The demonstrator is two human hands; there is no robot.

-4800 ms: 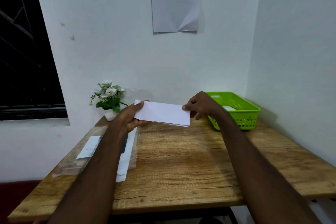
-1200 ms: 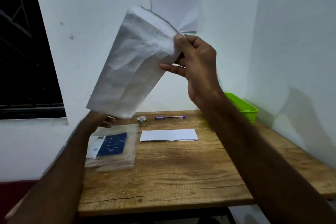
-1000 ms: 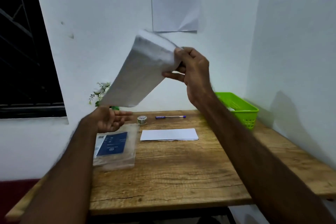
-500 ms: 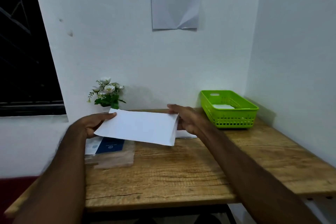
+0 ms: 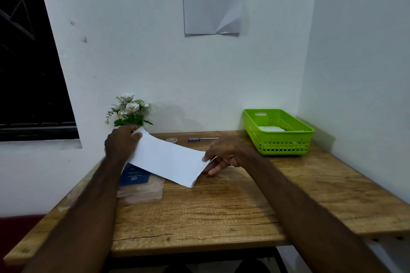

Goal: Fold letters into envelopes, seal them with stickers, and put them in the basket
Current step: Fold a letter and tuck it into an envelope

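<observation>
Both hands on the white envelope above the desk: left hand grip pinching its far corner, right hand grip pinching the near end.

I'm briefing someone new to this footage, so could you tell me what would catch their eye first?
Most striking is the white envelope held above the middle of the wooden table, the left hand gripping its far end and the right hand its near end. Next is the bright green basket in the far right corner, with white paper inside.
</observation>
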